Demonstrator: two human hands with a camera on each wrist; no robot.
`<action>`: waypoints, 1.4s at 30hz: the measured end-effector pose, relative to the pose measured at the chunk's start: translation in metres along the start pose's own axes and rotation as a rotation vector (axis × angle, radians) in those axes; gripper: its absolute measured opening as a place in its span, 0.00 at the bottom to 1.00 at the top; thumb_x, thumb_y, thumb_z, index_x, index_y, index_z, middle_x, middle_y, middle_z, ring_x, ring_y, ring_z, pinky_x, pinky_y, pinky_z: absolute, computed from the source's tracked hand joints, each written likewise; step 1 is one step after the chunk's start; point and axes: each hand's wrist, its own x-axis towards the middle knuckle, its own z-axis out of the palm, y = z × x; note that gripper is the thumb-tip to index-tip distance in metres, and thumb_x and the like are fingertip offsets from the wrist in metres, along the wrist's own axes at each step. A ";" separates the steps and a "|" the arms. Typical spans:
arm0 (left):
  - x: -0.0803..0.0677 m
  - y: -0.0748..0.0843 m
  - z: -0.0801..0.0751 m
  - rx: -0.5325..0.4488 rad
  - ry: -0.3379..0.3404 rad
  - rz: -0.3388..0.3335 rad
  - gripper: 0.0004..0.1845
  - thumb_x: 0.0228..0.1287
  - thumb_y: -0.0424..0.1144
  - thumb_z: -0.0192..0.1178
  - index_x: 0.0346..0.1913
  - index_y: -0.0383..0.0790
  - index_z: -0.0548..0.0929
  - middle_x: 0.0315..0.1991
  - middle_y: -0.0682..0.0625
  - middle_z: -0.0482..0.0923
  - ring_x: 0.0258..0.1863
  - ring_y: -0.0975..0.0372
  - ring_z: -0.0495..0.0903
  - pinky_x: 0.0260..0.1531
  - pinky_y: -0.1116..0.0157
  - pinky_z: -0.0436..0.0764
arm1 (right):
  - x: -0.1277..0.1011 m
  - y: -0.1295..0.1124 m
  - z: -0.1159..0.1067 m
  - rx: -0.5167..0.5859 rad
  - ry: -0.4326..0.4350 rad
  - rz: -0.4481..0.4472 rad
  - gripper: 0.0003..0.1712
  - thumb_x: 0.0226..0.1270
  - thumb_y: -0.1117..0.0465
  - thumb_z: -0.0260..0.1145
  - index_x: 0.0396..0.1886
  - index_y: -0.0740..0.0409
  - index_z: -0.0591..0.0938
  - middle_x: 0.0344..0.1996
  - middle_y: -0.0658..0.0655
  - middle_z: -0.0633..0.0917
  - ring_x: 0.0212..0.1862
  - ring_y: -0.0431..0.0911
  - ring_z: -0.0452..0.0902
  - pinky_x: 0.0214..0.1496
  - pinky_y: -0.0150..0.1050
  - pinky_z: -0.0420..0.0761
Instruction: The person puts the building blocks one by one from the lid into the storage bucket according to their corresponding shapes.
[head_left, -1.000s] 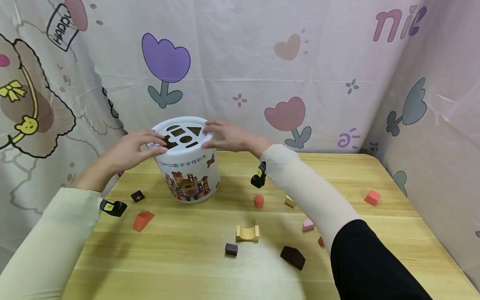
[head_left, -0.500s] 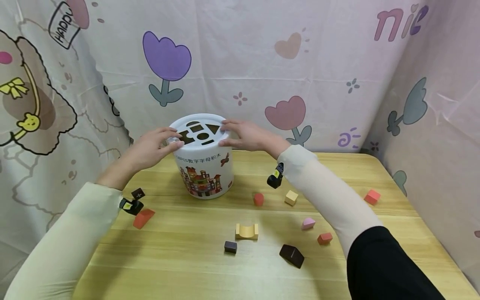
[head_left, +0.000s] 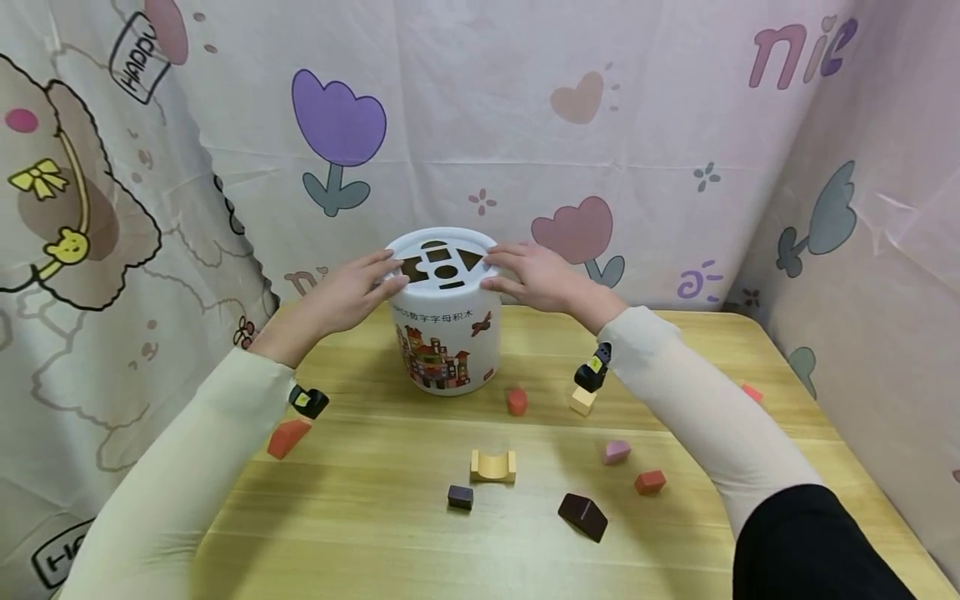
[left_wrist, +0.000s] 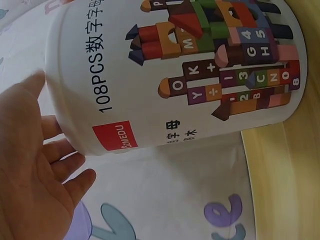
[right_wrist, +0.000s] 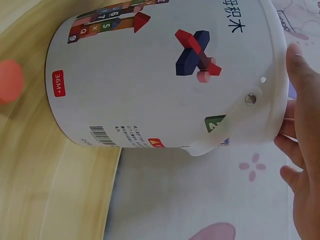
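A white cylindrical bucket [head_left: 446, 333] with printed toy blocks and a shape-cutout lid [head_left: 442, 262] stands upright at the back of the wooden table [head_left: 360, 533]. My left hand [head_left: 386, 273] holds the lid's left rim, fingers on top and thumb on the side. On the opposite rim my right hand [head_left: 501, 271] holds the same way. The left wrist view shows the bucket's wall [left_wrist: 175, 75] with my left hand [left_wrist: 35, 165] at its top edge. In the right wrist view my right hand [right_wrist: 302, 150] lies against the bucket [right_wrist: 160, 75] by its rim.
Loose blocks lie in front: an orange wedge [head_left: 287, 437], a red cylinder [head_left: 517, 401], a yellow cube [head_left: 582, 403], a yellow arch [head_left: 493, 465], a dark cube [head_left: 461, 497], a brown roof block [head_left: 583, 516], a pink block [head_left: 617, 452], a red block [head_left: 649, 482]. Patterned cloth walls stand behind and on both sides.
The bucket and both hands have moved to the right along the back of the table. My left sleeve now hides the small dark block with a plus sign.
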 end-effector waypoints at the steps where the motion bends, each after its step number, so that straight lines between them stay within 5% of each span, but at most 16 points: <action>1: 0.003 0.002 0.001 -0.001 -0.006 0.002 0.40 0.73 0.66 0.39 0.74 0.40 0.62 0.76 0.41 0.50 0.73 0.42 0.51 0.69 0.40 0.52 | -0.003 0.001 -0.001 0.001 0.009 0.002 0.31 0.73 0.38 0.54 0.64 0.53 0.76 0.68 0.55 0.71 0.67 0.52 0.65 0.68 0.49 0.66; 7: 0.020 0.015 0.005 -0.012 -0.043 0.011 0.43 0.68 0.71 0.40 0.75 0.44 0.62 0.77 0.45 0.51 0.74 0.45 0.51 0.69 0.42 0.53 | -0.020 0.011 -0.005 0.098 0.038 0.073 0.25 0.74 0.39 0.53 0.56 0.50 0.78 0.68 0.56 0.71 0.65 0.54 0.68 0.65 0.54 0.69; 17: 0.043 0.035 0.013 -0.036 -0.046 0.076 0.42 0.69 0.67 0.45 0.75 0.42 0.61 0.76 0.45 0.53 0.74 0.47 0.53 0.70 0.45 0.54 | -0.053 0.029 -0.009 0.088 0.055 0.156 0.36 0.73 0.39 0.55 0.71 0.56 0.70 0.71 0.58 0.67 0.71 0.55 0.60 0.71 0.55 0.61; 42: 0.073 0.076 0.027 -0.101 -0.118 0.098 0.55 0.57 0.77 0.49 0.78 0.44 0.53 0.77 0.45 0.48 0.75 0.50 0.49 0.71 0.47 0.52 | -0.111 0.047 -0.022 0.024 0.119 0.140 0.31 0.73 0.47 0.60 0.67 0.61 0.74 0.68 0.61 0.71 0.67 0.61 0.65 0.68 0.59 0.64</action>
